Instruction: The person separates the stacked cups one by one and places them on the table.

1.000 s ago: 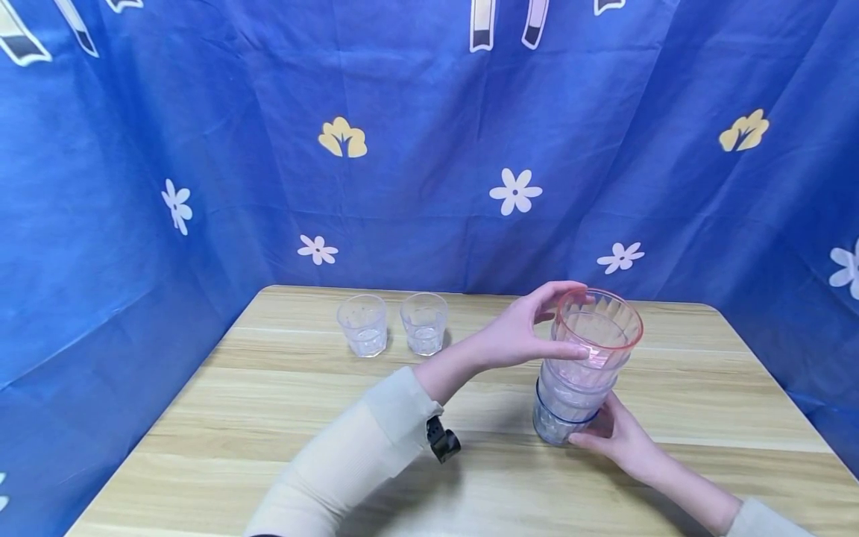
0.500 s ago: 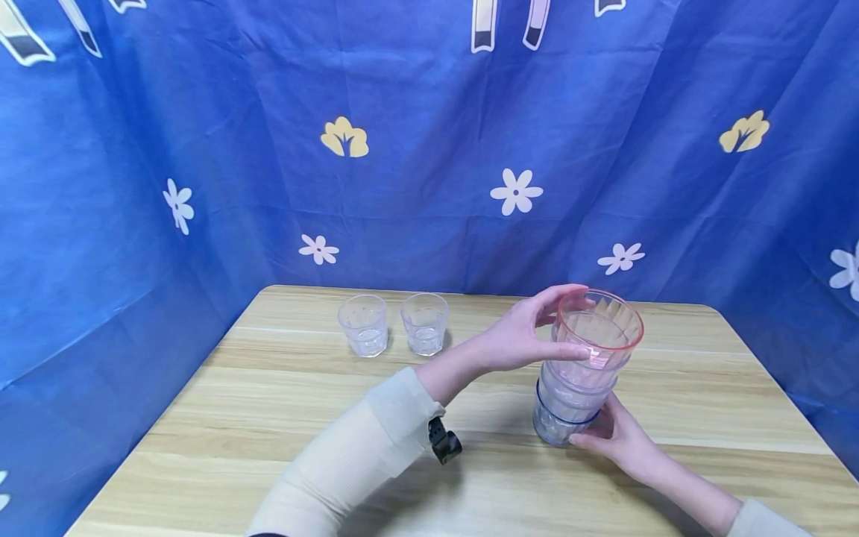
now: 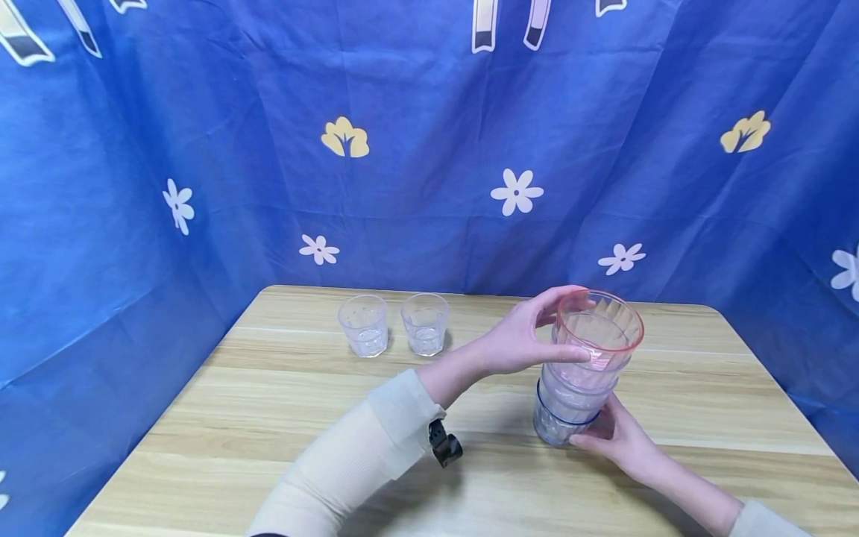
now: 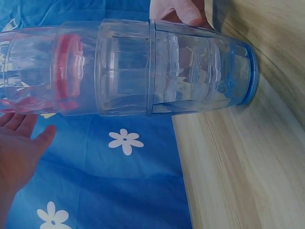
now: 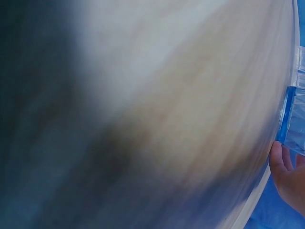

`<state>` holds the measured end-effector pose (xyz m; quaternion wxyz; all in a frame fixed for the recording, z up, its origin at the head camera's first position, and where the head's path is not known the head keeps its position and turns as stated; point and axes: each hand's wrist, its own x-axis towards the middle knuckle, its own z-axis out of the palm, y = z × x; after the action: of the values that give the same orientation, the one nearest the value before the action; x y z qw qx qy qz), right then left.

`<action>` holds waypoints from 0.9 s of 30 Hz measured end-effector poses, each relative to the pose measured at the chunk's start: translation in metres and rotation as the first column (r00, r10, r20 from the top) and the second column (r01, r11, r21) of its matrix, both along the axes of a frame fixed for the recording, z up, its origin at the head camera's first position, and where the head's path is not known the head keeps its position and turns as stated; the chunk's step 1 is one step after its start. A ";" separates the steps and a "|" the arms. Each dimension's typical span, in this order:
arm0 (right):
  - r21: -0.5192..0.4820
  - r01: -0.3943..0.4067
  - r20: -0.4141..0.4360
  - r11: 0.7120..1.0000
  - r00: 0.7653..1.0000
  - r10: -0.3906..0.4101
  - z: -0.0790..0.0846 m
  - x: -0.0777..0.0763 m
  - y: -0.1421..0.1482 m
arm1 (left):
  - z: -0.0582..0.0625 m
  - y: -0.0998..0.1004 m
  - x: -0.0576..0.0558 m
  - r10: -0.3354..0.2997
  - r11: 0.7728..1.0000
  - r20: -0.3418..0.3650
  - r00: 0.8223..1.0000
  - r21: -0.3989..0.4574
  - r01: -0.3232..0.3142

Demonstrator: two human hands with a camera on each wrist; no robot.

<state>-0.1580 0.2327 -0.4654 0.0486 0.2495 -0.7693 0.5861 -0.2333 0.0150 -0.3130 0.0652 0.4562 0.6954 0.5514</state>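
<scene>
A tall stack of nested clear plastic cups stands on the table at the right of the head view. On top is a pink-rimmed cup; my left hand holds it from the left, thumb on the near side, fingers behind. Colourless cups show in the middle. The lowest is a blue-tinted cup, which my right hand grips low from the right. In the left wrist view the blue-tinted cup has its base by the tabletop. The right wrist view catches my right hand only at its edge.
Two clear cups, a left one and a right one, stand upright side by side near the back of the wooden table. A blue curtain with flower prints hangs behind and at both sides.
</scene>
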 end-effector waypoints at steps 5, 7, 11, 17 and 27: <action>0.003 0.012 0.004 1.000 1.000 -0.012 0.001 0.001 -0.001 | 0.000 0.000 0.000 -0.002 1.000 0.006 1.000 0.005 0.002; -0.004 0.023 0.008 1.000 1.000 -0.023 0.001 0.002 -0.001 | 0.000 0.000 0.000 -0.001 1.000 0.010 1.000 0.007 0.001; -0.038 0.033 0.013 0.999 0.999 -0.032 0.000 0.003 -0.003 | 0.000 0.000 0.001 0.004 1.000 0.014 1.000 0.014 -0.004; -0.076 0.046 0.007 0.996 0.999 -0.046 -0.001 0.004 -0.005 | -0.001 0.000 0.000 0.009 1.000 0.016 1.000 0.016 -0.009; -0.075 0.131 0.040 0.988 0.991 -0.129 0.003 0.009 -0.009 | -0.001 0.001 -0.001 0.006 1.000 0.019 1.000 0.029 -0.007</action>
<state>-0.1486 0.2235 -0.4623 0.0829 0.1864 -0.7613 0.6155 -0.2342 0.0163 -0.3144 0.0631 0.4497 0.6881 0.5660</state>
